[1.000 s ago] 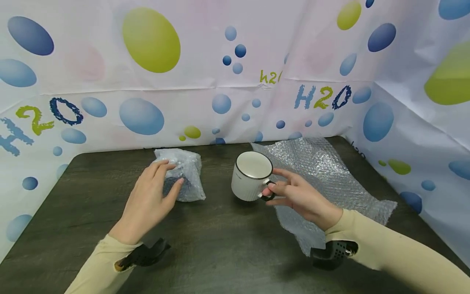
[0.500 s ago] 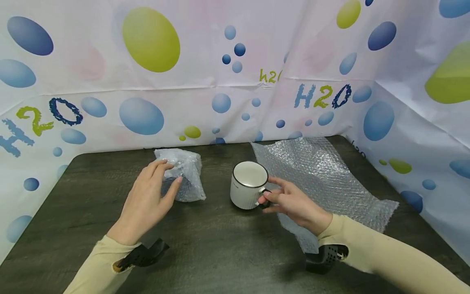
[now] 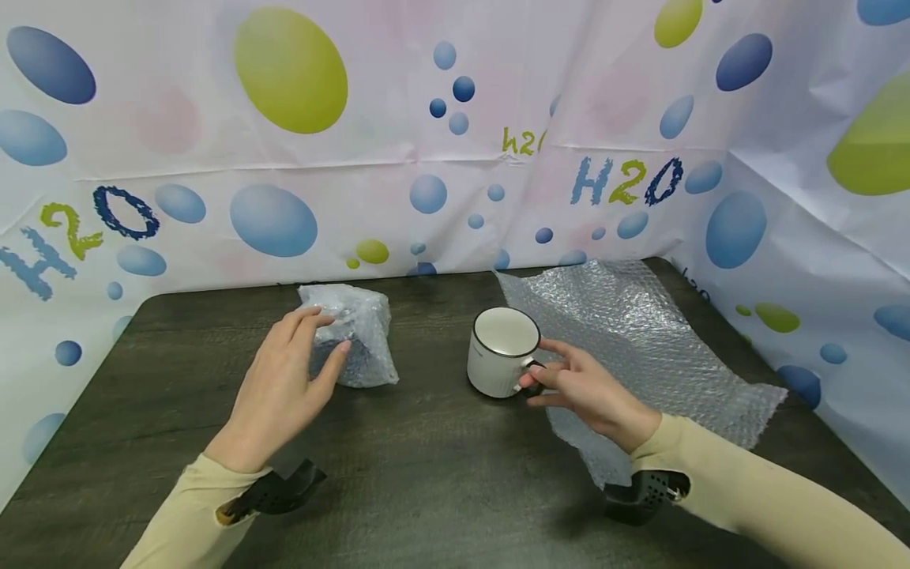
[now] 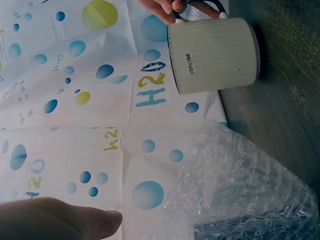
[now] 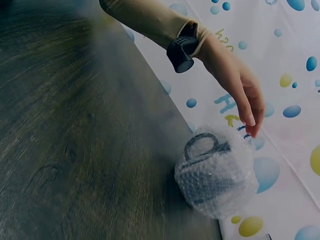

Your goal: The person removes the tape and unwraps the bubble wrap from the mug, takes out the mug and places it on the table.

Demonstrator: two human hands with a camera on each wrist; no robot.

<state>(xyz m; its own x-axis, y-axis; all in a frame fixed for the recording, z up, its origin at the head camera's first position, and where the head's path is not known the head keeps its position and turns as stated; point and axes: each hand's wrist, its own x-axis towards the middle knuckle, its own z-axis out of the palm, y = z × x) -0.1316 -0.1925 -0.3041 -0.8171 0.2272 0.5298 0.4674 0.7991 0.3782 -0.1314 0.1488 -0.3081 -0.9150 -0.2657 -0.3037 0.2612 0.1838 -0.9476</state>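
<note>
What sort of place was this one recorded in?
Probably a makeshift indoor recording booth: a printed sheet hangs behind and beside a dark table, where loose bubble wrap lies spread out.

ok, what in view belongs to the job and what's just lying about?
Likely the job:
white mug, held by the right hand
bubble wrap sheet
bubble-wrapped item near the left hand

Probably just surroundings:
patterned backdrop
dark table
black wrist straps

Head: I'm seeing bright light | bubble-wrap sheet (image 3: 633, 348) glinting | soft shadows falling on my wood-grain tabletop (image 3: 426, 482) | wrist views looking dimmer
</note>
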